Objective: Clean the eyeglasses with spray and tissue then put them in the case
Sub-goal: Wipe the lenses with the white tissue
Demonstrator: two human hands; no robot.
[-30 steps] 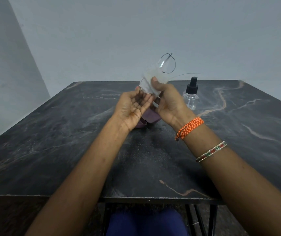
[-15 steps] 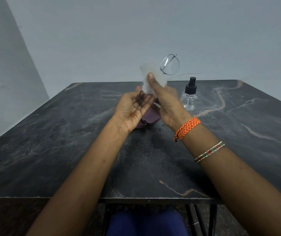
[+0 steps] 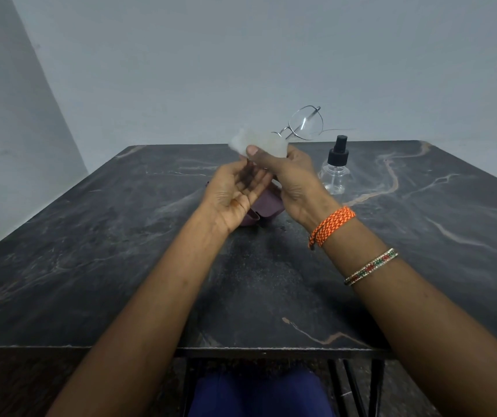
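One lens hidden behind tissue (image 3: 251, 142), case (image 3: 263, 206) half-covered

Worktop (image 3: 96, 266): dark stone, marble-like, with pale and rust-coloured veins; dull sheen, finely speckled near the front edge. Eyeglasses (image 3: 303, 123): thin wire frame, apparently metal, bright; lenses clear and glossy with a reflected streak. Tissue (image 3: 242, 142): white, soft, crumpled, matt. Spray bottle (image 3: 335, 173): clear glossy plastic body, black matt pump head. Case (image 3: 263, 206): mauve, smooth, matt; material cannot be judged. Wall behind: painted, flat matt.
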